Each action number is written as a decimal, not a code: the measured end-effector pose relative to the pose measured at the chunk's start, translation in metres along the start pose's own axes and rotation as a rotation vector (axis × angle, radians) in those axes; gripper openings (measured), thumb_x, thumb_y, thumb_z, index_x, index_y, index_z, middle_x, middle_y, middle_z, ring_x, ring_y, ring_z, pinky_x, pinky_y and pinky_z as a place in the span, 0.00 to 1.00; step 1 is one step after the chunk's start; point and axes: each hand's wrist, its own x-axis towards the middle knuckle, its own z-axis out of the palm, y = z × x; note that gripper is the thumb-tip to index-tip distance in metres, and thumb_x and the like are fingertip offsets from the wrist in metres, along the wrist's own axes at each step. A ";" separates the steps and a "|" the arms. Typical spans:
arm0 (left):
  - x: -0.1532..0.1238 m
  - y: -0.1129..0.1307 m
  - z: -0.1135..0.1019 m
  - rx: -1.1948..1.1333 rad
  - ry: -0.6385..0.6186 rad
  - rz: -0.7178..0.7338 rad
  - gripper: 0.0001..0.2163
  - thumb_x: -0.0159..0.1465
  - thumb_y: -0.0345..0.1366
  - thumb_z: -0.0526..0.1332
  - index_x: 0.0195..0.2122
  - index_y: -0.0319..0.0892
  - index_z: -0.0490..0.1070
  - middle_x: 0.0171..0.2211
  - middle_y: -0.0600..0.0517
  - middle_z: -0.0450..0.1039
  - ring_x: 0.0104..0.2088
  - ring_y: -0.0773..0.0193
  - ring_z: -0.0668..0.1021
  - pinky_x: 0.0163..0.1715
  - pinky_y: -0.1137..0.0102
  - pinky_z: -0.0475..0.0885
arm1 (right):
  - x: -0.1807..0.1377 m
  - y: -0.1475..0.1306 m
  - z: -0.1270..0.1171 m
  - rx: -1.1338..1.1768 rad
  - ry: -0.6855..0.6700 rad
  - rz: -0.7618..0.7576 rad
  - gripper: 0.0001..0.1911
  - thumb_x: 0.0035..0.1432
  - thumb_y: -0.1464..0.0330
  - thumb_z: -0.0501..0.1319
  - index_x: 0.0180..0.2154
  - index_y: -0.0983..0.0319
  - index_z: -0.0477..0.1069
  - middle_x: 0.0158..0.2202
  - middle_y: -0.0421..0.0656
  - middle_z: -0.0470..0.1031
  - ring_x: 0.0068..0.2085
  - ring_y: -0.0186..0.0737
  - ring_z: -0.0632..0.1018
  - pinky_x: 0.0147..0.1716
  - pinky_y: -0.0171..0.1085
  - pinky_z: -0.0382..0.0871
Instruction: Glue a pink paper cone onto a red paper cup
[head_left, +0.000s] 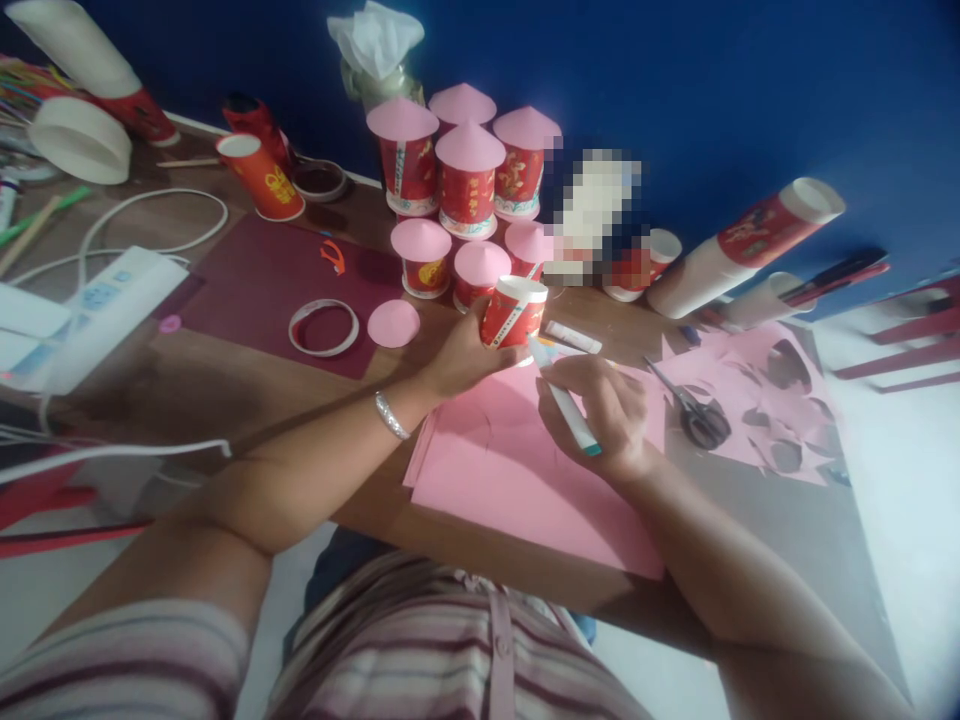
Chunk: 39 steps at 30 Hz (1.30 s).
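Note:
My left hand (465, 352) is wrapped round a red paper cup (513, 316) with a white rim, held slightly tilted above the pink paper. In my right hand (607, 405) is a white marker pen (576, 418) with a teal end. Its tip is close to the cup's lower right side; whether it touches, I cannot tell. Under both hands lies a stack of pink paper sheets (517, 490) with faint curved lines. Just behind the cup stand several small red cups with pink cone tops (482, 264). A pink paper cone (394, 323) lies left of my left hand.
Taller cone-topped red cups (469, 190) stand near the blue wall. Scissors (701, 418) rest on cut pink scraps (784, 400) at right. A roll of tape (324, 352) lies on a dark red sheet (247, 300). A white power strip (112, 310) and cables are at left.

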 end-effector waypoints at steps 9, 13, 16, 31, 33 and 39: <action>-0.011 0.014 0.012 0.329 0.127 0.070 0.24 0.53 0.33 0.72 0.48 0.45 0.64 0.41 0.50 0.80 0.40 0.56 0.82 0.41 0.61 0.77 | -0.003 -0.004 0.009 -0.095 -0.051 -0.071 0.11 0.67 0.78 0.60 0.50 0.64 0.70 0.38 0.47 0.80 0.36 0.39 0.81 0.33 0.37 0.77; -0.012 0.015 0.012 0.392 0.110 0.082 0.25 0.54 0.38 0.73 0.48 0.46 0.63 0.40 0.51 0.80 0.41 0.55 0.81 0.40 0.59 0.75 | -0.001 -0.002 0.009 -0.186 -0.052 -0.107 0.11 0.68 0.78 0.60 0.50 0.65 0.70 0.38 0.47 0.80 0.36 0.39 0.80 0.33 0.37 0.77; -0.012 0.014 0.012 0.418 0.098 0.070 0.27 0.53 0.43 0.75 0.49 0.46 0.64 0.43 0.49 0.80 0.44 0.52 0.81 0.43 0.58 0.76 | 0.001 -0.002 0.009 -0.222 -0.065 -0.108 0.10 0.69 0.77 0.60 0.51 0.64 0.69 0.38 0.47 0.80 0.37 0.39 0.81 0.35 0.37 0.77; -0.014 0.016 0.014 0.436 0.093 0.086 0.25 0.56 0.45 0.75 0.49 0.46 0.66 0.43 0.50 0.79 0.44 0.52 0.81 0.46 0.55 0.77 | -0.001 -0.006 0.012 -0.183 -0.060 -0.057 0.12 0.68 0.79 0.59 0.51 0.65 0.69 0.38 0.48 0.81 0.38 0.42 0.82 0.32 0.37 0.76; -0.014 0.016 0.014 0.438 0.098 0.071 0.24 0.55 0.44 0.74 0.48 0.46 0.65 0.43 0.50 0.79 0.43 0.52 0.82 0.45 0.56 0.77 | -0.001 -0.007 0.012 -0.172 -0.060 -0.047 0.12 0.68 0.79 0.58 0.52 0.64 0.69 0.37 0.47 0.81 0.37 0.41 0.82 0.32 0.36 0.76; -0.011 0.010 0.012 0.442 0.111 0.101 0.25 0.54 0.44 0.74 0.47 0.47 0.63 0.43 0.49 0.79 0.44 0.54 0.82 0.43 0.59 0.76 | -0.003 -0.010 0.013 -0.105 -0.081 0.001 0.12 0.68 0.79 0.58 0.52 0.64 0.69 0.38 0.47 0.81 0.37 0.40 0.82 0.32 0.36 0.77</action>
